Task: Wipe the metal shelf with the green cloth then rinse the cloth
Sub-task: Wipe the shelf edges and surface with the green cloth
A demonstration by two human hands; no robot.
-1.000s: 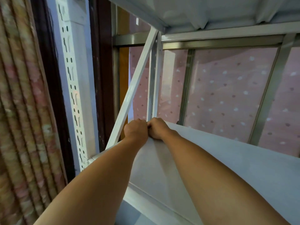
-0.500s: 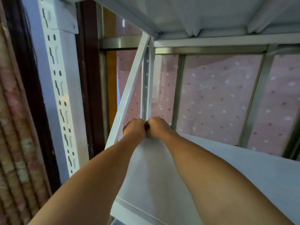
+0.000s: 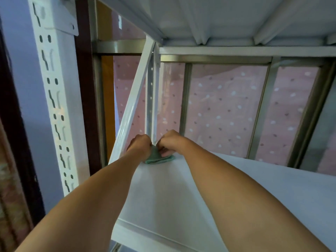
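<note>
The white metal shelf point(image 3: 227, 193) stretches out in front of me, with another shelf board overhead. A folded green cloth point(image 3: 158, 158) lies on its far left corner, at the foot of the rear upright. My left hand point(image 3: 141, 145) and my right hand point(image 3: 168, 142) are both on the cloth, fingers curled, pinching its upper edge. The two hands sit a small gap apart. Most of the cloth is hidden under them.
A diagonal white brace point(image 3: 133, 104) and a perforated rear upright point(image 3: 151, 99) rise just behind my hands. A slotted front post point(image 3: 54, 106) stands at the left. Behind the shelf is a window frame point(image 3: 261, 110) with a pink dotted curtain point(image 3: 225, 110).
My hands, pressed together before, have drawn slightly apart, and the green cloth now shows beneath them. The camera view has shifted a little to the left and up.
</note>
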